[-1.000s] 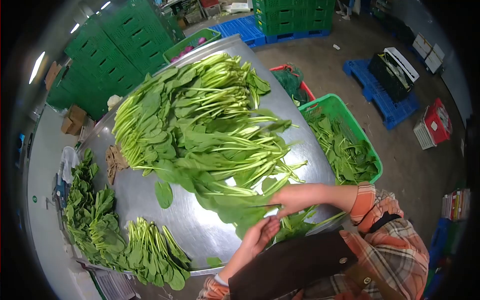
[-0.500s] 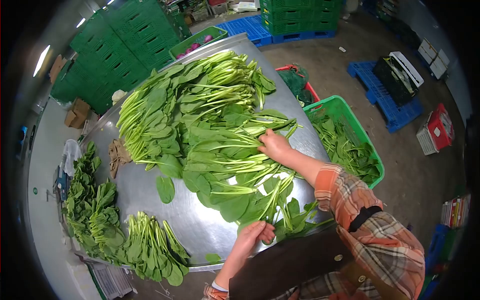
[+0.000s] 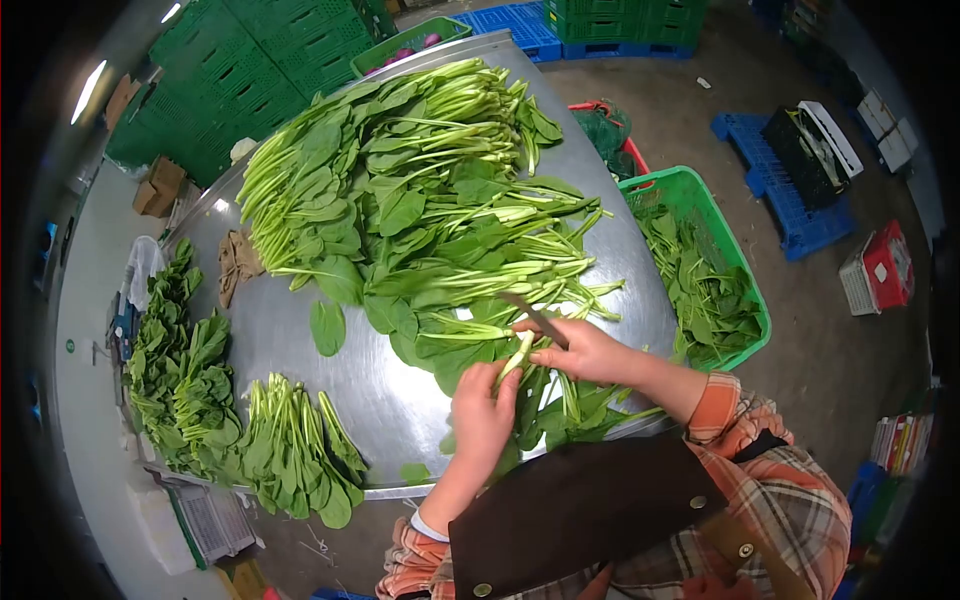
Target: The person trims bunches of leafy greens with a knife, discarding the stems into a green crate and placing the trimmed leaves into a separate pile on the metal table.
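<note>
Head view, looking down on a curved stainless-steel worktop (image 3: 290, 370). Left hand (image 3: 483, 415) is closed round a small bunch of green spinach stems (image 3: 517, 356), leaves hanging toward the body, pale stem ends tipped up and away. Right hand (image 3: 580, 350) grips a thin dark-bladed knife (image 3: 533, 313), blade angled up-left and lying close to those stem ends; whether it touches them I cannot tell. Holding the bunch stem-up seems to be what keeps the cut ends within the blade's reach.

Big loose heap of long-stemmed green spinach (image 3: 420, 190) fills the far and middle worktop, its stems mostly pointing right, within easy reach of the right hand. Row of leafy spinach bundles (image 3: 250, 430) lies along the near-left rim, well apart from both hands. One single loose spinach leaf (image 3: 326, 328) sits alone on bare steel between heap and row. Crumpled brown cloth (image 3: 233, 265) lies at the left rim.

Room: open steel left of the hands; the near edge is just beside the body. Green plastic crate of leaf trimmings (image 3: 745, 290) stands on the floor just past the worktop's right edge, near the right hand. Stacked green crates (image 3: 270, 60) are beyond the far edge.
</note>
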### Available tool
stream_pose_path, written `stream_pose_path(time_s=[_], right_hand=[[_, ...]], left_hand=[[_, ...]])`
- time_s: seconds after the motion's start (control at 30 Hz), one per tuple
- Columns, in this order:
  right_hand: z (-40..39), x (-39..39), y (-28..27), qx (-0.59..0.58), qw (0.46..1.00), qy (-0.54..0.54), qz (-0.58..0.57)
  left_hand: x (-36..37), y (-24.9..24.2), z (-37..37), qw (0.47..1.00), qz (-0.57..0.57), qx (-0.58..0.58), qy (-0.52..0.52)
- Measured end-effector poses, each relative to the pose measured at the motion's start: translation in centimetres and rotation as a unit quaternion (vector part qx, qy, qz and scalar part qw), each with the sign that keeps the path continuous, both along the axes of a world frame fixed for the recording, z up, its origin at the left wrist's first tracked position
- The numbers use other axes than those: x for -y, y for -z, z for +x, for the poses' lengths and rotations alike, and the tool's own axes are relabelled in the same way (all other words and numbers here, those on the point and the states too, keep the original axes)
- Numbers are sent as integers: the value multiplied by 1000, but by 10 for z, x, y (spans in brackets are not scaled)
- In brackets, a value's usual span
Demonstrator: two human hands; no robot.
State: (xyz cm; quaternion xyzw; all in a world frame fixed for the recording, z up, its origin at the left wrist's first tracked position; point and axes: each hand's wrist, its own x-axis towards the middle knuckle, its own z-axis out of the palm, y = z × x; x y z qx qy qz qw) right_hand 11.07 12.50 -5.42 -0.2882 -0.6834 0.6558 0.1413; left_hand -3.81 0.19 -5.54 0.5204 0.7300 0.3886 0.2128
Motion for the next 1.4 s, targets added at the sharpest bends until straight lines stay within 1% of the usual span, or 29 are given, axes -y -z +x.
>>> stream_pose_path(time_s=[0.03,0.13,0.17,0.23,0.27,0.33,0.37,0.47,0.5,0.53,0.6,0.63,0.67,0.7,0.8,0.83,0.93,0.97,1.03,1.07,1.1,1.13,1.17,1.2,1.23,1.27,1.33,1.37,1.4], right_hand=[[1,5,14,4,990,-15,142],[2,21,37,2,960,-30,278],[1,22,39,27,959,-49,276],[0,24,43,27,960,-51,276],[-2,24,46,27,959,-52,276],[0,28,56,36,967,-69,242],[3,28,58,41,971,-77,224],[4,10,54,51,973,-52,220],[-2,1,58,68,958,2,279],[-10,-11,66,41,936,58,344],[-25,-34,70,107,892,116,423],[-31,-45,75,156,887,100,424],[-36,-55,82,205,879,84,423],[-39,-63,87,253,868,68,422],[-37,-72,94,242,856,25,456],[-34,-71,81,216,865,16,453],[-15,-65,30,24,900,44,433],[-6,-63,11,-13,901,31,431],[8,-58,-23,-83,901,35,423],[12,-60,-32,-118,899,40,421],[16,-67,-30,-123,897,38,423],[22,-62,-42,-89,940,7,329],[30,-54,-63,-55,970,-25,233],[35,-48,-78,-21,989,-58,134],[33,-42,-80,-85,981,-90,152],[29,-39,-77,-99,972,-97,187],[19,-26,-85,-59,977,-76,193],[14,-22,-80,-55,985,-52,153],[11,-17,-73,-50,992,-30,113]], left_hand=[[1,-1,3,999,13,29,-26],[9,7,5,997,5,61,-45],[11,8,6,997,0,63,-45],[13,9,8,997,-7,67,-48],[15,11,7,993,18,101,-54],[20,10,3,981,71,166,-66],[25,3,-2,979,91,170,-71],[37,0,-19,946,140,274,-102],[37,-5,-23,962,145,207,-104],[38,-7,-22,962,125,212,-117],[38,-10,-20,962,89,217,-141],[37,-12,-19,968,62,199,-138],[38,-13,-18,962,25,231,-141],[38,-11,-19,967,28,216,-134],[39,-4,-29,977,55,171,-117],[39,-4,-33,979,67,157,-113],[41,-9,-45,976,98,132,-147],[41,-12,-47,975,113,119,-152],[40,-27,-44,977,164,67,-117],[39,-34,-42,977,184,42,-103],[38,-42,-38,977,193,26,-83],[35,-51,-32,977,204,9,-62],[31,-61,-27,975,217,-8,-41],[26,-70,-22,978,208,-13,-6],[18,-77,-17,979,199,-30,33],[10,-80,-11,978,191,-47,72],[-2,-76,-3,969,157,-140,126],[-6,-68,1,974,151,-120,118],[-9,-60,-2,986,117,-69,95]])
